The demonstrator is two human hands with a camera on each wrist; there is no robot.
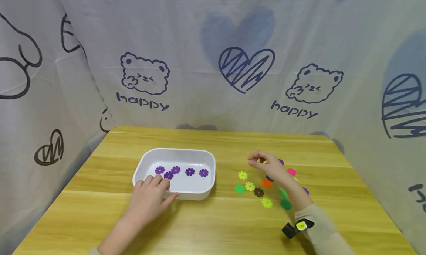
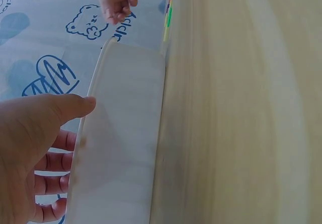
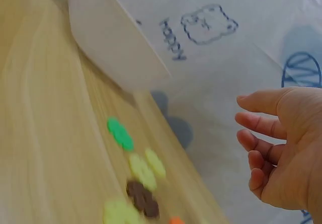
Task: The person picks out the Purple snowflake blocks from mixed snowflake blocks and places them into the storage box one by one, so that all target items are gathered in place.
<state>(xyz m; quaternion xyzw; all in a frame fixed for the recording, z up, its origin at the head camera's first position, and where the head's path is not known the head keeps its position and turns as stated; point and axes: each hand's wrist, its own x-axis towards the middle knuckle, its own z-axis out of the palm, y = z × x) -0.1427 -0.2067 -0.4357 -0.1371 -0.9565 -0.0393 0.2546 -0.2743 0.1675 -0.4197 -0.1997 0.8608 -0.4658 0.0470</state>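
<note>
A white plastic basin (image 1: 196, 196) stands at the left of the table, with several purple flower-shaped discs (image 1: 190, 172) lying on its bottom. My left hand (image 1: 148, 197) holds its near rim, fingers over the inside and thumb along the outer side, as the left wrist view shows with the thumb on the white wall (image 2: 121, 133). Over the loose discs at the right hovers my right hand (image 1: 270, 167), its fingers loosely bent. In the right wrist view that hand (image 3: 287, 148) has nothing between thumb and fingers. Part of the discs is hidden beneath the hand and forearm.
Loose discs lie scattered around the right forearm: yellow (image 1: 249, 186), green (image 1: 239, 189), brown (image 1: 258, 192), orange (image 1: 267, 184), pink (image 1: 291, 172) and purple. A black device (image 1: 296, 229) is strapped at the right wrist. A printed curtain (image 1: 199, 111) hangs behind the wooden table (image 1: 206, 229).
</note>
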